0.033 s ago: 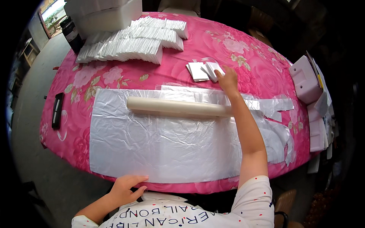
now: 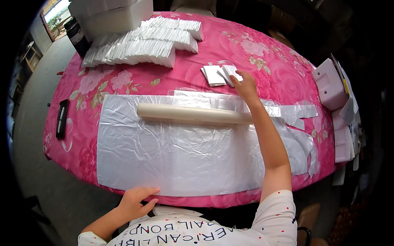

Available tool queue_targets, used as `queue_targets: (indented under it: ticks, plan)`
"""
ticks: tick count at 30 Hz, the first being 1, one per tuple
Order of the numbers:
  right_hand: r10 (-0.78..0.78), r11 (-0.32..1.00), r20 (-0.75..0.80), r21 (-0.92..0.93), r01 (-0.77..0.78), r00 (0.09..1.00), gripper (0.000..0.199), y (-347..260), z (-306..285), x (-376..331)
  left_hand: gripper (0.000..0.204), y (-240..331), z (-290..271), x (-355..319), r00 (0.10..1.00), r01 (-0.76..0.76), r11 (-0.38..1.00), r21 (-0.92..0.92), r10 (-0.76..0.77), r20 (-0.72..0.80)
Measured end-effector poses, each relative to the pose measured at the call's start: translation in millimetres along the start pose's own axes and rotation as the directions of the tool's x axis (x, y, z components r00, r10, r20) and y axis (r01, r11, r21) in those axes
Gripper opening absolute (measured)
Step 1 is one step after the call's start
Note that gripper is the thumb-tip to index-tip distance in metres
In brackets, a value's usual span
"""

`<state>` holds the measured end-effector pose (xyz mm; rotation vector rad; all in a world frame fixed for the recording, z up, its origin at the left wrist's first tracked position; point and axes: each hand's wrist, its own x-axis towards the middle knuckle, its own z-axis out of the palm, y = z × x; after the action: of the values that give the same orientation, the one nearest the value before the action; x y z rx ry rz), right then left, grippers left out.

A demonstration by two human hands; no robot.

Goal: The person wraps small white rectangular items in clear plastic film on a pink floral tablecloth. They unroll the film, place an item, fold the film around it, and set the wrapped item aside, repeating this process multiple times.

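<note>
My right hand (image 2: 246, 87) reaches across to the far middle of the table. Its thumb and fingers close at the right edge of a small stack of white folded packets (image 2: 229, 74). A second small stack of white packets (image 2: 213, 76) lies against it on the left. Below my right forearm, a long cream-coloured roll (image 2: 193, 113) rests on a wide sheet of shiny, wrinkled clear plastic (image 2: 164, 160). My left hand (image 2: 137, 201) lies at the near edge of this sheet, thumb and fingers apart, holding nothing. My forearm hides the right end of the roll.
Long rows of white folded packets (image 2: 135, 49) stand at the far left, before a white foam box (image 2: 117, 18) and a black bottle (image 2: 76, 35). A black case (image 2: 62, 119) lies on the left of the pink floral tablecloth (image 2: 188, 78). White foam boxes (image 2: 330, 86) stand at the right edge.
</note>
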<state>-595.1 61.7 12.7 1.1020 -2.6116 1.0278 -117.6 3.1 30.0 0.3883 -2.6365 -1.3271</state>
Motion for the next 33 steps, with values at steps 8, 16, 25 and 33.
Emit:
queue_targets:
  ticks: [8,16,25,33]
  plan:
    - [-0.243,0.949,0.381,-0.096,0.300,0.892,0.049,-34,-61,-146,0.041,5,6,43,0.974,-0.209,0.969,0.132,0.194,0.119]
    - [-0.396,0.918,0.532,0.213,0.334,0.748,0.054,-71,-81,-258,0.075,24,72,102,0.957,-0.287,0.920,0.265,0.267,0.109]
    - [-0.113,0.935,0.393,-0.269,0.232,0.912,0.055,65,-127,-246,0.074,51,103,116,0.904,-0.411,0.855,0.316,0.338,0.261]
    - [0.227,0.857,-0.086,-0.455,-0.241,0.970,0.038,193,-208,-276,0.068,65,106,120,0.880,-0.454,0.843,0.288,0.374,0.293]
